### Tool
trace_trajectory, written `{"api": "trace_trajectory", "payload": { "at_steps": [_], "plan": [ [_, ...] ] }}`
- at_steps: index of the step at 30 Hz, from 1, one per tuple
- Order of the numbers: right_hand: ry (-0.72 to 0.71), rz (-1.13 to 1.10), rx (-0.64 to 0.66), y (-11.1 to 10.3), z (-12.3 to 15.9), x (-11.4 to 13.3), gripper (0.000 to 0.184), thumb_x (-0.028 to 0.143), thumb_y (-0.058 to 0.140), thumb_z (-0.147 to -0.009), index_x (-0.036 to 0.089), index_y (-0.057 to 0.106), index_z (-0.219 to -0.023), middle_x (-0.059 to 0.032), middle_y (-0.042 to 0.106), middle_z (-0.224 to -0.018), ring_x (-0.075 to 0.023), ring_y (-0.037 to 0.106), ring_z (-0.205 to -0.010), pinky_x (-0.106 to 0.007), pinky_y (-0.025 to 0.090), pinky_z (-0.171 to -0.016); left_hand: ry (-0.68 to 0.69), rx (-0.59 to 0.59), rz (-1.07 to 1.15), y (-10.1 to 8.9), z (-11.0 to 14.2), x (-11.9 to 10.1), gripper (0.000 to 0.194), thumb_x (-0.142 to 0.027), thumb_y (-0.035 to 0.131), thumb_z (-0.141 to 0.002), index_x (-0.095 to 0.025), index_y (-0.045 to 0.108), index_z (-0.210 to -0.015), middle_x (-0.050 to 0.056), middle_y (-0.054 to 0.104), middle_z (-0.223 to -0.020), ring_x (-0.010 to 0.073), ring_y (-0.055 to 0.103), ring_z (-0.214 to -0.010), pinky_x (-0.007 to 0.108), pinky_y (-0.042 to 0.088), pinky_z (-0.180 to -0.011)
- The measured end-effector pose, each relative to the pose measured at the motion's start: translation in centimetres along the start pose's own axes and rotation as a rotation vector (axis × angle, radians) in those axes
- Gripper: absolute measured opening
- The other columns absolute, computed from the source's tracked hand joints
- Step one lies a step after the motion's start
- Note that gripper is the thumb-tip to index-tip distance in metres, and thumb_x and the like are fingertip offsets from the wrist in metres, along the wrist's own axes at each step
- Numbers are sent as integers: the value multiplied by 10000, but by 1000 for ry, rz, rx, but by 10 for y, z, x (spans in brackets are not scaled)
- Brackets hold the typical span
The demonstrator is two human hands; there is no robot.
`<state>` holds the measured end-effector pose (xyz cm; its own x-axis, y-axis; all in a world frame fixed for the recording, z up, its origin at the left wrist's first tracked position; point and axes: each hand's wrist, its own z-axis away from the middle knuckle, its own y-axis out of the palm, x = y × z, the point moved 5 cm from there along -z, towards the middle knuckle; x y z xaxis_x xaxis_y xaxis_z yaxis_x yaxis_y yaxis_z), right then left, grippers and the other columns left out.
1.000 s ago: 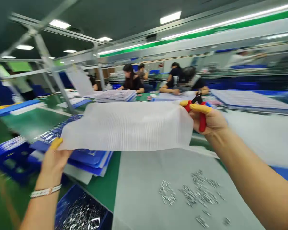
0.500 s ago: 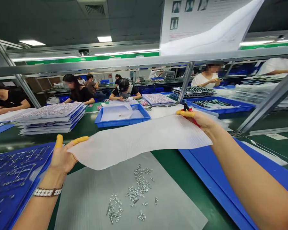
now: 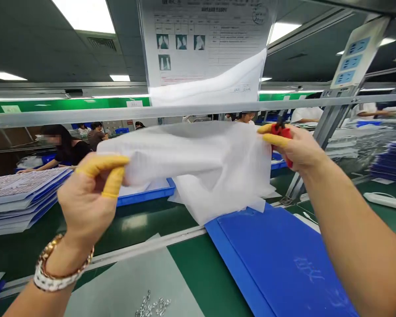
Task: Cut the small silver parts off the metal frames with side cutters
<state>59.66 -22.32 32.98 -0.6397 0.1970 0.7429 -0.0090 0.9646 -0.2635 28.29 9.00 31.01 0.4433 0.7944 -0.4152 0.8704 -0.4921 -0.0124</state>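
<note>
A thin white foam sheet [image 3: 204,163] hangs in the air between my two hands, sagging in the middle over a blue tray lid [image 3: 284,259]. My left hand [image 3: 89,198], with yellow finger cots, pinches the sheet's left corner. My right hand [image 3: 292,147], also with yellow cots, pinches the right corner and holds red-handled pliers [image 3: 281,132] in the same grip. Small silver metal parts [image 3: 152,306] lie on a grey sheet [image 3: 132,286] at the bottom edge.
A metal rail [image 3: 86,115] crosses at eye level with a work-instruction paper [image 3: 204,39] hanging above it. Stacked trays [image 3: 16,193] sit left, a blue bin [image 3: 148,193] behind the sheet, more blue stacks [image 3: 391,160] right. Other people sit at benches behind.
My view has tilted up and turned right. Both hands have risen and come closer together, so the sheet now sags and folds. The metal parts slid to the bottom edge of view.
</note>
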Motion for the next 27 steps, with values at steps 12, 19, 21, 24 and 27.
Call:
{"api": "trace_trajectory", "payload": {
  "at_steps": [12, 19, 21, 24, 27],
  "plan": [
    [496, 696, 42, 23, -24, -237, 144, 212, 587, -694, 171, 615, -829, -119, 620, -790, -290, 581, -802, -362, 416, -670, -563, 707, -95, 188, 142, 209, 310, -212, 485, -777, -160, 685, -1008, 116, 690, -1026, 253, 626, -957, 387, 447, -871],
    [558, 1011, 150, 64, -63, -317, 271, 229, 607, -650, 137, 641, -903, -194, 623, -967, -361, 558, -976, -441, 421, -767, -662, 886, -97, 258, 202, 255, 328, -168, 536, -727, -124, 681, -1018, 162, 675, -1069, 248, 632, -975, 346, 457, -860],
    [556, 1081, 177, 77, -64, -340, 308, 224, 609, -657, 125, 640, -947, -217, 602, -1037, -384, 539, -1019, -479, 405, -797, -685, 934, -90, 268, 220, 265, 346, -163, 531, -728, -123, 677, -1039, 165, 665, -1093, 255, 612, -1019, 346, 445, -881],
    [564, 1136, 215, 98, -56, -374, 328, 183, 614, -663, 110, 639, -982, -245, 570, -1101, -412, 512, -1068, -512, 390, -820, -718, 993, -83, 274, 239, 278, 367, -164, 517, -744, -153, 663, -1081, 136, 654, -1132, 247, 593, -1057, 329, 441, -889],
    [617, 1126, 250, 102, -38, -398, 240, 140, 639, -668, 103, 660, -904, -248, 586, -1053, -421, 526, -1045, -519, 409, -802, -733, 1053, -82, 278, 250, 283, 365, -171, 511, -766, -181, 653, -1102, 108, 655, -1138, 240, 601, -1038, 319, 454, -874]
  ]
}}
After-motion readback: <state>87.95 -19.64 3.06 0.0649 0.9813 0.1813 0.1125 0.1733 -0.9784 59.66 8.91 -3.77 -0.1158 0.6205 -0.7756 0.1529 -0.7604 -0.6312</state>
